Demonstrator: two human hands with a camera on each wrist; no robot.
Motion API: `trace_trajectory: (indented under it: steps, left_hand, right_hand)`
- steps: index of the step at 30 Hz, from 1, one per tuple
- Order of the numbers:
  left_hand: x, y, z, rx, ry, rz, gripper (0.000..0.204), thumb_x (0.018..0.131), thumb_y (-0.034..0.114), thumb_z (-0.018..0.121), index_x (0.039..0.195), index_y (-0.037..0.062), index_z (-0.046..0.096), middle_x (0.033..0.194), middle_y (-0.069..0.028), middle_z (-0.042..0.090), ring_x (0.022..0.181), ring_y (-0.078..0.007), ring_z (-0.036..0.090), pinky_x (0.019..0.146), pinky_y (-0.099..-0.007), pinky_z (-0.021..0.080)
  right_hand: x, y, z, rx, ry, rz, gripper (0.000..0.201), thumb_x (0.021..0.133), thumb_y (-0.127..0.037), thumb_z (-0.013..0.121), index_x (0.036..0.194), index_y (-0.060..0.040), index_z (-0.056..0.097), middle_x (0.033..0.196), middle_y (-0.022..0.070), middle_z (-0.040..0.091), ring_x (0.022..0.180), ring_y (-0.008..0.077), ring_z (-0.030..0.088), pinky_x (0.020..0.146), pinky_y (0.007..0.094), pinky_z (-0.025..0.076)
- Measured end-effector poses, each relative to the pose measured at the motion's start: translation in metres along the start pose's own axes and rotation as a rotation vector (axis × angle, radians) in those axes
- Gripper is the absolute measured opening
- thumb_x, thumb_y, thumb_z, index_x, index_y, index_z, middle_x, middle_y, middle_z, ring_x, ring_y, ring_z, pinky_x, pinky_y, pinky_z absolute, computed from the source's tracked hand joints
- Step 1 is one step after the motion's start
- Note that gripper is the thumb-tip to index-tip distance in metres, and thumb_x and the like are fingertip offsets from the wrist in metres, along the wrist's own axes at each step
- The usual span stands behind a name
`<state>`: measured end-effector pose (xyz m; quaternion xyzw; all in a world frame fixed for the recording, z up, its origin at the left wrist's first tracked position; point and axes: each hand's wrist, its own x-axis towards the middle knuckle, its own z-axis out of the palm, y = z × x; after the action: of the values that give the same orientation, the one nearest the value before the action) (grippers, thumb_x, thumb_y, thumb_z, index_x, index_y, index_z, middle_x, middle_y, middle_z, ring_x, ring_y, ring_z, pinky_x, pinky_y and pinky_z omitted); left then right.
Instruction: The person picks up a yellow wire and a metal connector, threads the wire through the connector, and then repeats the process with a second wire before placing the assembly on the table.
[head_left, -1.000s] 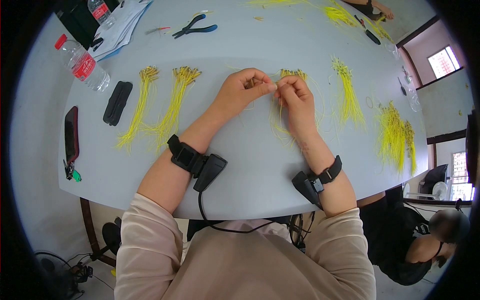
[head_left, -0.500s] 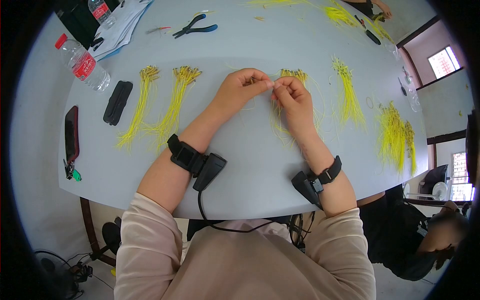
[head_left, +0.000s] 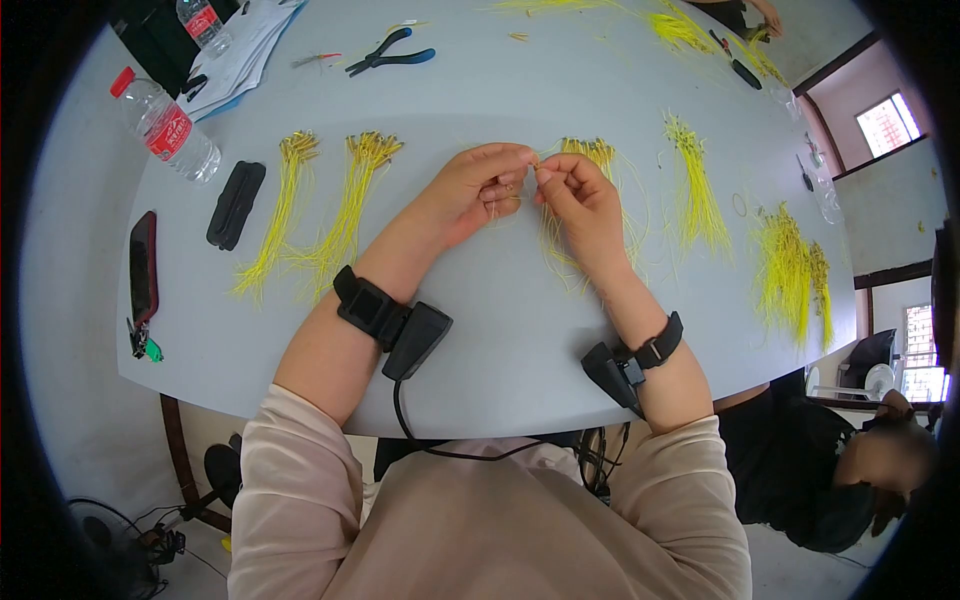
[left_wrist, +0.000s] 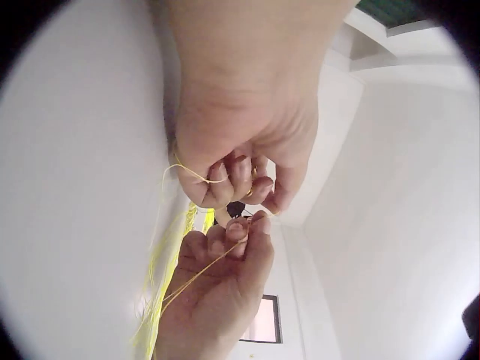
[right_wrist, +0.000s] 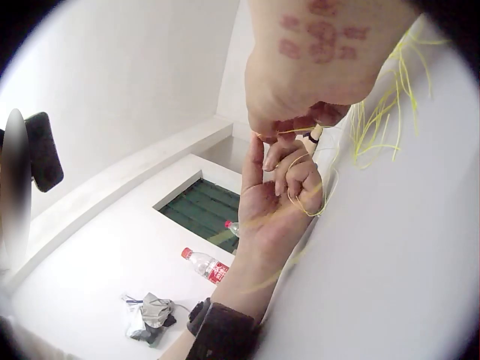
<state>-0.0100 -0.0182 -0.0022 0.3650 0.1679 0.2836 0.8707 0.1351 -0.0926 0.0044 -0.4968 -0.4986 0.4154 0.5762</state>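
Both hands meet over the middle of the desk [head_left: 500, 330], toward its far half. Left hand [head_left: 478, 190] has fingers [left_wrist: 225, 176] curled, gripping a thin yellow wire [left_wrist: 196, 175] looped round them. Right hand [head_left: 580, 205] pinches the same wire's other run between thumb and forefinger; fingertips of both hands nearly touching. A loose yellow wire bundle [head_left: 575, 215] lies on the desk under and just past the right hand. More bundles: two near the left edge [head_left: 330, 220], one toward the right [head_left: 695, 190], a bigger pile by the right edge [head_left: 790, 270]. Water bottle [head_left: 165, 128], black case [head_left: 235, 205] and phone [head_left: 143, 268] sit at the left edge; pliers [head_left: 390, 55] at the far edge.
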Motion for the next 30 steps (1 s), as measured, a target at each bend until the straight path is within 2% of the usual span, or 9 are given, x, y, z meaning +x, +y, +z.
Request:
trace_trajectory:
  steps: [6, 12, 15, 18, 21, 24, 30]
  left_hand:
    - [-0.002, 0.002, 0.001, -0.002, -0.029, -0.071, 0.017, 0.089, 0.023, 0.053, 0.077, 0.0101, 0.051, 0.063, 0.0077, 0.036, 0.050, -0.0020, 0.028, 0.050, -0.0192, 0.027]
    - [-0.001, 0.000, -0.001, 0.004, -0.069, -0.059, 0.015, 0.087, 0.022, 0.057, 0.080, 0.0095, 0.053, 0.063, 0.0077, 0.036, 0.051, -0.0018, 0.028, 0.050, -0.0192, 0.027]
    - [-0.003, 0.002, 0.002, 0.047, -0.076, -0.071, 0.014, 0.086, 0.022, 0.059, 0.081, 0.0094, 0.054, 0.064, 0.0081, 0.037, 0.051, -0.0018, 0.028, 0.050, -0.0190, 0.027]
    - [-0.003, 0.000, 0.001, -0.002, -0.097, -0.075, 0.012, 0.085, 0.017, 0.060, 0.089, 0.0057, 0.057, 0.071, 0.0045, 0.047, 0.052, -0.0007, 0.030, 0.050, -0.0175, 0.027]
    - [-0.003, -0.001, -0.001, -0.019, -0.121, -0.082, 0.013, 0.086, 0.018, 0.059, 0.088, 0.0055, 0.056, 0.073, 0.0040, 0.050, 0.052, -0.0005, 0.031, 0.050, -0.0176, 0.028]
    - [-0.005, 0.002, 0.003, -0.003, -0.132, -0.106, 0.014, 0.087, 0.022, 0.059, 0.084, 0.0090, 0.054, 0.065, 0.0079, 0.039, 0.052, -0.0016, 0.029, 0.051, -0.0184, 0.028]
    - [-0.002, -0.002, 0.001, -0.030, -0.169, -0.088, 0.013, 0.089, 0.021, 0.056, 0.084, 0.0087, 0.052, 0.065, 0.0076, 0.038, 0.052, -0.0017, 0.029, 0.050, -0.0184, 0.027]
  right_hand:
    - [0.000, 0.004, 0.000, -0.030, 0.022, -0.053, 0.007, 0.085, -0.009, 0.058, 0.089, -0.0035, 0.056, 0.072, -0.0043, 0.052, 0.066, 0.0027, 0.048, 0.060, 0.0175, 0.038]
    - [0.001, 0.007, 0.000, -0.068, 0.053, -0.057, 0.004, 0.082, -0.006, 0.057, 0.085, -0.0042, 0.056, 0.069, -0.0060, 0.049, 0.061, 0.0007, 0.041, 0.056, 0.0167, 0.035]
    - [0.002, 0.010, -0.001, -0.067, 0.033, -0.077, 0.004, 0.081, -0.005, 0.057, 0.084, -0.0041, 0.055, 0.069, -0.0060, 0.049, 0.061, 0.0006, 0.041, 0.056, 0.0165, 0.035]
    - [0.001, 0.009, -0.001, -0.086, 0.024, -0.090, 0.005, 0.079, -0.003, 0.057, 0.083, -0.0043, 0.055, 0.070, -0.0061, 0.049, 0.061, 0.0005, 0.042, 0.056, 0.0163, 0.035]
    - [0.000, 0.007, 0.000, -0.121, 0.042, -0.102, 0.005, 0.078, -0.003, 0.057, 0.082, -0.0044, 0.055, 0.069, -0.0055, 0.049, 0.061, 0.0009, 0.042, 0.056, 0.0165, 0.036]
    - [-0.001, 0.003, 0.001, -0.203, 0.052, -0.125, 0.005, 0.077, -0.002, 0.058, 0.081, -0.0043, 0.054, 0.067, -0.0048, 0.049, 0.061, 0.0015, 0.042, 0.056, 0.0171, 0.036]
    - [-0.002, -0.001, 0.002, -0.269, 0.071, -0.166, 0.007, 0.075, -0.002, 0.058, 0.079, -0.0038, 0.053, 0.067, -0.0037, 0.049, 0.061, 0.0033, 0.042, 0.055, 0.0187, 0.036]
